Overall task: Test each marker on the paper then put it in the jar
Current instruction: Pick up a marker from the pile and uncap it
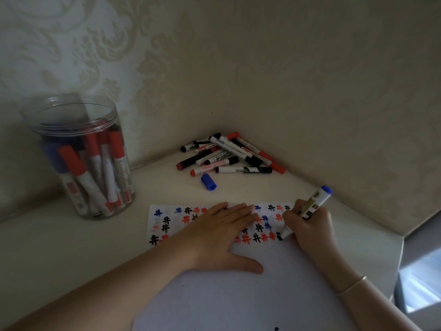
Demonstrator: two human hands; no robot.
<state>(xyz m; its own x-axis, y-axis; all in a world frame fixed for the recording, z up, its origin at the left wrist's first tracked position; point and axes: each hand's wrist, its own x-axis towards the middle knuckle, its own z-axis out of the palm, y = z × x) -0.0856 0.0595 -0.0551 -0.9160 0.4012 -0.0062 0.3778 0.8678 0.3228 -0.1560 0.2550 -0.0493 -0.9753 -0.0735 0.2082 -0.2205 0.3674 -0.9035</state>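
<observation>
My right hand (309,225) grips an uncapped blue-ended marker (312,206), its tip touching the white paper (274,290) at the end of a row of hash marks. Flat on the paper, my left hand (224,237) presses it down with straight fingers. Red, black and blue hash marks cover the paper's far part. The marker's blue cap (208,182) lies loose on the table beyond the paper. A clear plastic jar (81,158) at the left stands upright and open, holding several red and blue markers. A pile of markers (229,155) lies in the far corner.
The cream table (59,247) fits into a corner between two patterned walls. Its right edge (403,237) drops off beside my right forearm. A thin bracelet (352,286) circles my right wrist.
</observation>
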